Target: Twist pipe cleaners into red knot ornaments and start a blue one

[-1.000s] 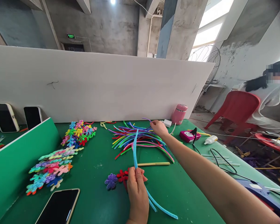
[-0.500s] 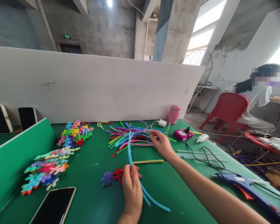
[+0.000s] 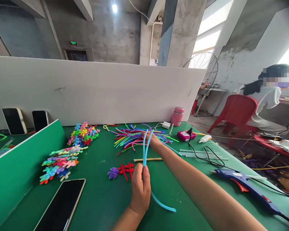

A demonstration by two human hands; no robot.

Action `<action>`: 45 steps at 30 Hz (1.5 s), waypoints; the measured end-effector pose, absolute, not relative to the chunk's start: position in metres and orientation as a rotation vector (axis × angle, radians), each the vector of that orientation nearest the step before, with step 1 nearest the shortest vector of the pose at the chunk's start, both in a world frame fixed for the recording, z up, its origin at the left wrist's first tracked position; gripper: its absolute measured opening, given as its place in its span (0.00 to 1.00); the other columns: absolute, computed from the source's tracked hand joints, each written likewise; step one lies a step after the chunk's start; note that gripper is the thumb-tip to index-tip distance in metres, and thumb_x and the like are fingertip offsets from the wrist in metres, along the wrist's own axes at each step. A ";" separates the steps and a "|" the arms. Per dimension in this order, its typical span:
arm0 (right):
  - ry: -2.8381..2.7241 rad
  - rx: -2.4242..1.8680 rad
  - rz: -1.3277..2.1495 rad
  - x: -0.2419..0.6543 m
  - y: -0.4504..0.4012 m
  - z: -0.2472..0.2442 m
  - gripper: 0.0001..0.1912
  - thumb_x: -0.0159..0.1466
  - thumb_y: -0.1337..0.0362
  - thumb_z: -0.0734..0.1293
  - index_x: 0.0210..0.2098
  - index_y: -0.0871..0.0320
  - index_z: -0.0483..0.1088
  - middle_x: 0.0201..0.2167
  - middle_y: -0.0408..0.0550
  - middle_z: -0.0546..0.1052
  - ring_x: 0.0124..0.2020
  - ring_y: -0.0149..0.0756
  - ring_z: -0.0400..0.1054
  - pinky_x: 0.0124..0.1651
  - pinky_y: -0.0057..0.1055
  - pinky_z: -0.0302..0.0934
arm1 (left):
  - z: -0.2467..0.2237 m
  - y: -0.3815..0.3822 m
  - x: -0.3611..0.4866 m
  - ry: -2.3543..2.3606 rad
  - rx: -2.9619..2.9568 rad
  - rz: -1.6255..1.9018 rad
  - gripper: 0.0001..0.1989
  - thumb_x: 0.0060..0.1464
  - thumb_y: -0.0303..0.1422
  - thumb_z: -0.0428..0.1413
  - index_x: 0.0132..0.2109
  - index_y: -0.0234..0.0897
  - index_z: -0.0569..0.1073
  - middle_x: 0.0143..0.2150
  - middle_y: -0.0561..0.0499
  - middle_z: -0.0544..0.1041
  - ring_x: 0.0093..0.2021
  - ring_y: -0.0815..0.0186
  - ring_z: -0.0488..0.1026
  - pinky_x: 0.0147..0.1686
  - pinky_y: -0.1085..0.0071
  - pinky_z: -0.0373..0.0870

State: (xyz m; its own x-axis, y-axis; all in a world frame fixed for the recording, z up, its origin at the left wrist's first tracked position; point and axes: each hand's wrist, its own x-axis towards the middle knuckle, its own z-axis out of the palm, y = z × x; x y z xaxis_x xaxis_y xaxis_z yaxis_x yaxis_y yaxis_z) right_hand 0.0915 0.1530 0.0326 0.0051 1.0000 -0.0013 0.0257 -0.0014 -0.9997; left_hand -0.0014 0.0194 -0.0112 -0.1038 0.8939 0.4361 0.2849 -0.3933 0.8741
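Curved light-blue stems [image 3: 144, 158], seemingly fuzzy

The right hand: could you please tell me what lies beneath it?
Beneath the right hand lies a pile of coloured fuzzy stems, with ends showing on both sides. Whatever is directly under the hand is covered, so I cannot count it.

Counted: three phones [image 3: 60, 205], one glue gun [image 3: 249, 185], one purple flower [image 3: 113, 173], two red pieces [image 3: 122, 170], apparently two blue stems [image 3: 144, 160].
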 end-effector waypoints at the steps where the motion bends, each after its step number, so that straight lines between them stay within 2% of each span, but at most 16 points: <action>1: -1.177 -1.230 1.206 0.096 0.154 0.031 0.12 0.61 0.60 0.60 0.37 0.63 0.66 0.31 0.45 0.72 0.29 0.29 0.66 0.31 0.30 0.62 | -0.010 0.018 -0.002 1.283 1.674 1.533 0.13 0.55 0.35 0.43 0.24 0.39 0.61 0.20 0.55 0.60 0.22 0.68 0.58 0.25 0.72 0.57; 4: -1.060 -1.215 1.248 0.110 0.142 0.026 0.10 0.61 0.62 0.59 0.37 0.61 0.67 0.33 0.46 0.72 0.29 0.29 0.67 0.28 0.25 0.60 | -0.008 0.018 -0.002 1.254 1.679 1.531 0.12 0.55 0.35 0.42 0.25 0.39 0.62 0.21 0.55 0.61 0.22 0.68 0.59 0.25 0.73 0.58; 9: -1.014 -1.157 1.367 0.125 0.090 0.018 0.10 0.56 0.60 0.62 0.35 0.57 0.70 0.32 0.46 0.74 0.23 0.27 0.67 0.23 0.22 0.55 | -0.009 0.025 -0.002 1.272 1.600 1.551 0.13 0.56 0.35 0.41 0.26 0.39 0.61 0.22 0.55 0.62 0.23 0.68 0.60 0.25 0.73 0.58; 11: -1.045 -1.112 1.411 0.123 0.069 0.016 0.13 0.54 0.58 0.64 0.34 0.58 0.71 0.30 0.46 0.75 0.23 0.27 0.66 0.25 0.23 0.57 | -0.010 0.027 -0.003 1.261 1.586 1.558 0.13 0.56 0.35 0.41 0.26 0.39 0.61 0.22 0.55 0.63 0.23 0.68 0.60 0.25 0.73 0.59; 16: -1.279 -0.930 1.416 0.110 0.036 0.013 0.18 0.54 0.52 0.64 0.38 0.57 0.72 0.33 0.48 0.75 0.34 0.34 0.67 0.37 0.29 0.59 | -0.007 0.027 -0.002 1.148 1.672 1.518 0.12 0.54 0.35 0.45 0.24 0.38 0.63 0.23 0.54 0.64 0.26 0.68 0.61 0.27 0.74 0.61; 20: -1.330 -0.967 1.238 0.107 0.033 0.007 0.17 0.51 0.51 0.66 0.32 0.57 0.75 0.29 0.47 0.75 0.35 0.39 0.67 0.41 0.33 0.59 | -0.005 0.024 0.000 1.067 1.751 1.459 0.11 0.53 0.33 0.47 0.25 0.37 0.67 0.24 0.53 0.66 0.26 0.68 0.62 0.27 0.73 0.62; 23: -1.324 -1.002 1.230 0.113 0.034 0.003 0.17 0.51 0.51 0.66 0.30 0.58 0.75 0.27 0.47 0.74 0.33 0.38 0.66 0.39 0.32 0.58 | -0.006 0.023 0.002 1.004 1.789 1.381 0.10 0.53 0.32 0.46 0.29 0.36 0.69 0.26 0.50 0.68 0.27 0.67 0.64 0.30 0.71 0.64; 27: -1.207 -1.065 1.291 0.119 0.034 0.001 0.16 0.48 0.52 0.68 0.26 0.59 0.75 0.21 0.44 0.72 0.26 0.31 0.62 0.30 0.27 0.56 | -0.009 0.023 0.003 1.052 1.750 1.317 0.14 0.53 0.33 0.47 0.22 0.36 0.67 0.21 0.54 0.63 0.24 0.68 0.61 0.25 0.74 0.61; 30: -1.122 -1.107 1.310 0.123 0.036 -0.001 0.17 0.48 0.52 0.68 0.26 0.61 0.75 0.16 0.42 0.67 0.17 0.24 0.53 0.20 0.23 0.48 | -0.009 0.024 0.002 1.101 1.711 1.322 0.16 0.52 0.34 0.47 0.18 0.37 0.64 0.19 0.56 0.59 0.21 0.70 0.57 0.22 0.75 0.57; 32: -1.081 -1.118 1.282 0.126 0.039 -0.002 0.18 0.49 0.51 0.67 0.28 0.60 0.74 0.18 0.42 0.68 0.15 0.22 0.50 0.18 0.22 0.43 | -0.008 0.024 0.001 1.129 1.674 1.335 0.15 0.52 0.35 0.47 0.20 0.36 0.65 0.19 0.56 0.59 0.21 0.70 0.57 0.21 0.75 0.56; 35: -1.017 -1.128 1.184 0.134 0.043 0.000 0.19 0.49 0.51 0.66 0.32 0.59 0.72 0.22 0.43 0.70 0.15 0.21 0.48 0.17 0.22 0.41 | -0.009 0.025 0.000 1.172 1.604 1.356 0.15 0.52 0.38 0.47 0.22 0.37 0.67 0.18 0.57 0.57 0.19 0.71 0.55 0.18 0.75 0.54; 39: -0.987 -1.123 0.968 0.153 0.047 0.016 0.19 0.50 0.52 0.65 0.36 0.58 0.70 0.22 0.42 0.69 0.15 0.23 0.47 0.18 0.24 0.42 | -0.014 0.026 0.000 1.213 1.520 1.385 0.15 0.53 0.40 0.45 0.27 0.37 0.68 0.16 0.58 0.55 0.17 0.72 0.53 0.16 0.75 0.52; 41: -1.071 -1.186 0.720 0.164 0.048 0.026 0.19 0.53 0.53 0.62 0.38 0.59 0.69 0.23 0.43 0.70 0.17 0.25 0.50 0.19 0.25 0.45 | -0.016 0.027 0.000 1.231 1.489 1.422 0.14 0.54 0.41 0.44 0.29 0.37 0.67 0.17 0.58 0.56 0.17 0.71 0.55 0.16 0.75 0.53; 45: -1.437 -1.598 0.256 0.180 0.055 0.042 0.18 0.60 0.57 0.54 0.43 0.58 0.68 0.26 0.46 0.73 0.21 0.30 0.60 0.22 0.25 0.50 | -0.016 0.027 -0.001 1.266 1.436 1.524 0.12 0.56 0.40 0.41 0.30 0.39 0.62 0.19 0.58 0.59 0.18 0.71 0.57 0.18 0.75 0.56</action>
State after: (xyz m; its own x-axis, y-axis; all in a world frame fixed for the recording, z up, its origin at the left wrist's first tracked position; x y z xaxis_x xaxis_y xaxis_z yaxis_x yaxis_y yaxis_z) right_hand 0.1798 0.0548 0.0423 0.2910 0.8623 0.4144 0.6661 0.1283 -0.7348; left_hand -0.0006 0.0269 -0.0156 -0.1594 0.9358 0.3146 0.1382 -0.2944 0.9456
